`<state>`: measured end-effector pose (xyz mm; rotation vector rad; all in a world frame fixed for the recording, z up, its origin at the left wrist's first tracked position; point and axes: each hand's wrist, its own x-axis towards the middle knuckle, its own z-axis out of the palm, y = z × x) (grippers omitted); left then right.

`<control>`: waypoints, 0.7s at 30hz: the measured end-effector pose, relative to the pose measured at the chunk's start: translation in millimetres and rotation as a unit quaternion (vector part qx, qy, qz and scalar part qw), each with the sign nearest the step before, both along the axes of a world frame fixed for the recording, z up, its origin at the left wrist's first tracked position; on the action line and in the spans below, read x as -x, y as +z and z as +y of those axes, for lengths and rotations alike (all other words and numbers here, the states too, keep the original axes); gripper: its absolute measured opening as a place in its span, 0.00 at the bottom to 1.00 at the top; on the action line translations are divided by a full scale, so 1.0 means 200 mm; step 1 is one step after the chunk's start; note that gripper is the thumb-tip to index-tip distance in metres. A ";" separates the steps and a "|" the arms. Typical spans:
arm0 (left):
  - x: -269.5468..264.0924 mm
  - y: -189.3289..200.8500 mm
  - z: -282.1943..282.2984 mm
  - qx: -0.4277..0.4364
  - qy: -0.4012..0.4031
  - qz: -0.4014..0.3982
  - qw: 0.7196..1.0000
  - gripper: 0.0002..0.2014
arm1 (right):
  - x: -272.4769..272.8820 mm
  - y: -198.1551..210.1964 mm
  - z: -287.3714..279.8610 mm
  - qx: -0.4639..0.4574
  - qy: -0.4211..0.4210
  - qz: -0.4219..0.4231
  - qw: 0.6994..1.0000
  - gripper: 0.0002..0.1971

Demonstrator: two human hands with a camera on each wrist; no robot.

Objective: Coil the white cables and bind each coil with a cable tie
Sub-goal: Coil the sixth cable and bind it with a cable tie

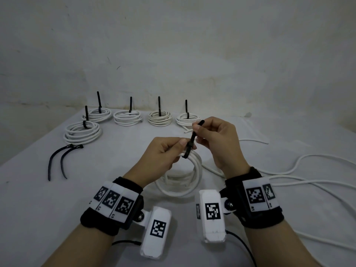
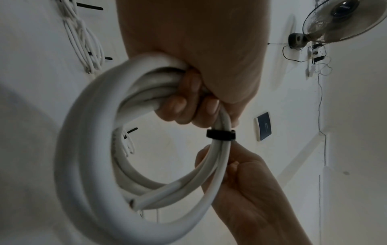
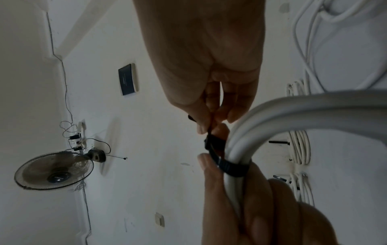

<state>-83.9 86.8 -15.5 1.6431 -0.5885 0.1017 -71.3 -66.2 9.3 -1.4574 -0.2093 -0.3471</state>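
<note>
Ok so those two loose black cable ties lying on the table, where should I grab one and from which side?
Pinch one of the loose cable ties by its head end, coming from above with the left hand. Both lie flat on the table, heads pointing toward the bound coil, and the blocky head looks easier to pinch than the thin, flat tail. Judging by the layout, that side is nearer the left hand.

A white cable coil (image 1: pixel 182 176) is held upright above the table (image 1: pixel 38 199), in front of the five bound coils (image 1: pixel 127 118). Its top strands are circled by a black cable tie (image 1: pixel 189 148), whose loose tail is pointed up and away. Each bound coil is laid flat with its tie tail upright. Two spare ties (image 1: pixel 57 160) are placed left of the held coil, and uncoiled white cables (image 1: pixel 308 170) are spread to its right.
</note>
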 end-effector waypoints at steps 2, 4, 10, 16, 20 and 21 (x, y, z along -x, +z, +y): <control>0.00 0.00 -0.01 -0.003 0.000 0.001 1.000 0.15 | -0.01 0.00 -0.01 -0.008 -0.016 -0.002 1.000 0.08; 0.00 0.00 -0.02 -0.001 0.003 0.002 1.000 0.16 | -0.03 -0.02 -0.01 -0.016 -0.023 0.001 1.000 0.07; 0.01 0.02 0.00 -0.001 0.020 -0.014 1.000 0.15 | -0.06 -0.04 0.02 -0.035 -0.011 0.002 0.999 0.06; 0.02 0.01 -0.01 -0.004 0.040 -0.024 0.999 0.09 | -0.08 -0.06 0.03 -0.010 -0.034 -0.007 0.999 0.08; 0.01 0.01 0.00 0.010 0.041 -0.005 0.999 0.10 | -0.09 -0.09 0.04 0.022 -0.051 -0.035 0.998 0.04; 0.01 0.01 -0.01 0.016 0.045 -0.001 0.999 0.10 | -0.09 -0.09 0.03 0.024 -0.039 -0.037 0.998 0.03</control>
